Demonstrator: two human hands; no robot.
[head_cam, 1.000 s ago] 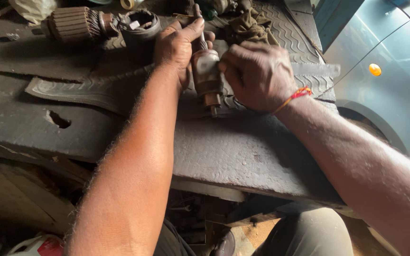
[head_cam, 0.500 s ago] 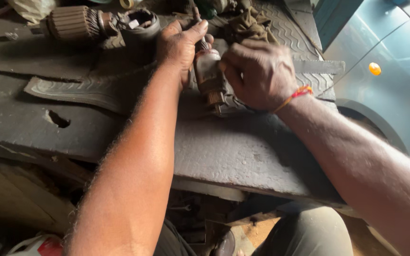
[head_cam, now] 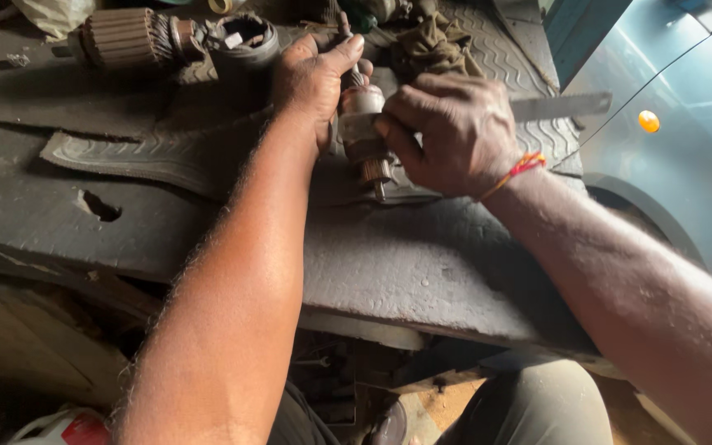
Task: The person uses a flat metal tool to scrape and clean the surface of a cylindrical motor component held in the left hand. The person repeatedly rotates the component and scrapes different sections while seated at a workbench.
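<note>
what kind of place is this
Most likely a car repair workshop: a grimy dark workbench topped with worn rubber matting, a brown cylindrical motor armature lying at its back, and a grey-blue car body parked right beside it.

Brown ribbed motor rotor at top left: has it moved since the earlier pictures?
No. The brown ribbed rotor stays where it was, relative to the bench hole.

Two hands, left hand [head_cam: 315, 82] and right hand [head_cam: 451, 132], two motor armatures [head_cam: 364, 136] [head_cam: 125, 37], one metal blade [head_cam: 558, 105], one rag [head_cam: 430, 45], one round housing [head_cam: 245, 39].
</note>
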